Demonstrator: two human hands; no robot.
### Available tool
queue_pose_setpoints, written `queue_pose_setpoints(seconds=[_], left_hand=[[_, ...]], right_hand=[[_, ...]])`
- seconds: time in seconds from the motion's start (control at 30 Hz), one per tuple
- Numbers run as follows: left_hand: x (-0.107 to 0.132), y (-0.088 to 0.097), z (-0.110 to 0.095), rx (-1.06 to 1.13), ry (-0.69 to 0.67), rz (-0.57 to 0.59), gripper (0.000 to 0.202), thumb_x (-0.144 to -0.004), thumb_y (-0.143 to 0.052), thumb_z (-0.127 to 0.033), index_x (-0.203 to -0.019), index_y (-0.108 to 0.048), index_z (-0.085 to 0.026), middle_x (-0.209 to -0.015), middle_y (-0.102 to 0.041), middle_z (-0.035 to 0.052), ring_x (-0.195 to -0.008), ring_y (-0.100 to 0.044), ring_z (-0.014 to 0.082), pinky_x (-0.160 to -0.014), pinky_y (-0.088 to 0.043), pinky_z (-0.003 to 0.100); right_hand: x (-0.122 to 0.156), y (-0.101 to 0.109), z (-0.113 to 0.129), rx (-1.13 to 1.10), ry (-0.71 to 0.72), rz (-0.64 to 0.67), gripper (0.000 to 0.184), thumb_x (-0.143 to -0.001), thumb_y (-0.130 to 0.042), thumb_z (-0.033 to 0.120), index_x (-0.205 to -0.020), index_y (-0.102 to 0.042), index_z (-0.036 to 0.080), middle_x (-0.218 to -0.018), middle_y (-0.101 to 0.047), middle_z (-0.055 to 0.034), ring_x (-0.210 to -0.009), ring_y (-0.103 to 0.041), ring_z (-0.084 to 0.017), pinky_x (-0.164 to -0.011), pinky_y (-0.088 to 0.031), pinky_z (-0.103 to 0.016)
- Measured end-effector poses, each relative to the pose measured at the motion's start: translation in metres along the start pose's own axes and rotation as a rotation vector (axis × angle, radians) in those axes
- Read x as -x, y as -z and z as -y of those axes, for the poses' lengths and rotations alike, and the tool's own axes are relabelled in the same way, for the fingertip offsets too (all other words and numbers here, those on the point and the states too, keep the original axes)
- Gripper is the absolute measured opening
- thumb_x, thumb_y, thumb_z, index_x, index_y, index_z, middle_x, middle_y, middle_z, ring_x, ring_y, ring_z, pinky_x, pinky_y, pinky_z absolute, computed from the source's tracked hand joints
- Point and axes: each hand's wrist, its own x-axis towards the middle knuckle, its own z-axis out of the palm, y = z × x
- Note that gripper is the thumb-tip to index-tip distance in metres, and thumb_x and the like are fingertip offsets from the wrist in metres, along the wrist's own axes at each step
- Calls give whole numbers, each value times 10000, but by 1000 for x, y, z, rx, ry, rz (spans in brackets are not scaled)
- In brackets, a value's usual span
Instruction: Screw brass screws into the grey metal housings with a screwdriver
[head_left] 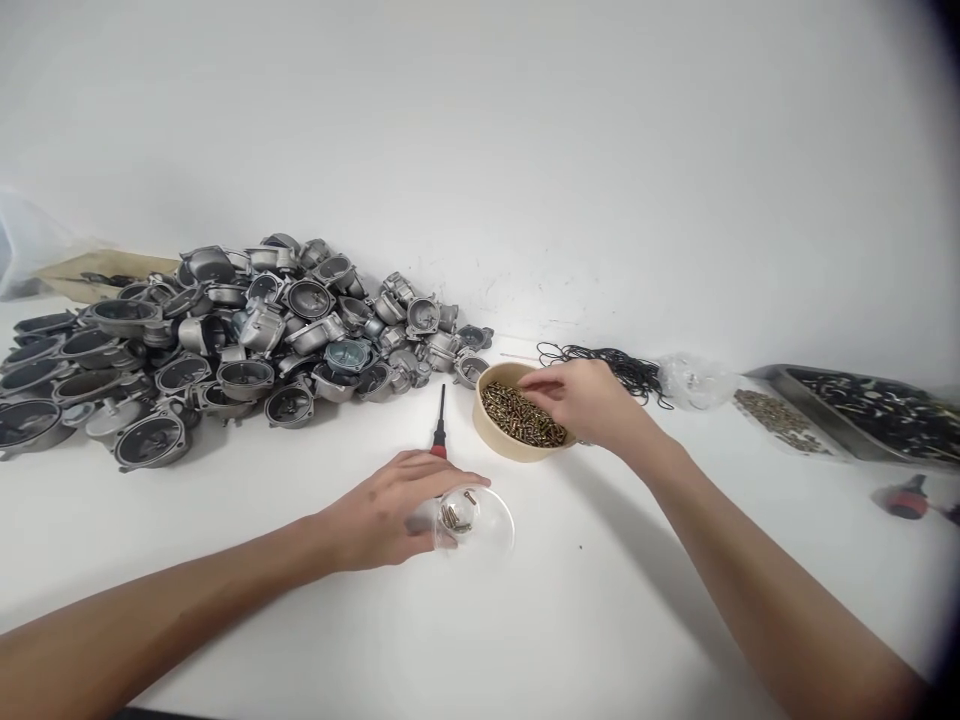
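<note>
My left hand (394,510) is wrapped around the side of a clear plastic cup (499,525), tilted so that its inside shows. Several brass-coloured screws (451,518) lie at the bottom of the cup. Over a round tan bowl (517,448) my right hand (577,395) is closed in a pinch, its fingertips at the heap of screws (517,412) that fills the bowl. Whatever those fingertips hold is too small to make out. Just beyond my left hand lies a screwdriver (440,430) with a black shaft and a red part on its handle.
Grey metal housings (247,340) are piled at the left. Behind the bowl lie black rubber rings (615,368) and a clear plastic bag (697,382). Further right are small brass-coloured parts (780,420), a metal tray (832,420) of dark parts and a red-and-black tool (905,498).
</note>
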Motion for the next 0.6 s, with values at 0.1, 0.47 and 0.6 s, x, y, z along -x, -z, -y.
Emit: queue_pose_setpoints(seconds=[0.1,0.47,0.6], left_hand=[[1,-1,1,6,-10,2,521,-951,-684,-315,-1427,-477,-284,-1353,-671,43,-1239,-629,234,-1219,-352,455],[3,-1,2,0,37,28,531,-954,-678,-348,-1437,-465,-291,-1383,-650,35,-1264,-601,239,-1223,-337,459],[3,-1,1,0,39,19,535,-949,-683,-344,-1434,-463,-293,-1369,-657,30,-1260,-608,232,-1230,-336,451]], right_hand=[[-2,-11,2,220,103,127,329,-890,-574,98,-1111,-793,206,-1095,-782,-34,-912,-734,-244,-891,-560,-379],[-8,-20,-3,228,138,79,224,-866,-596,99,-860,-788,214,-898,-787,-14,-775,-697,-202,-770,-512,-332],[-7,-20,-4,147,143,47,200,-853,-607,92,-855,-763,216,-841,-780,-1,-735,-702,-184,-775,-531,-325]])
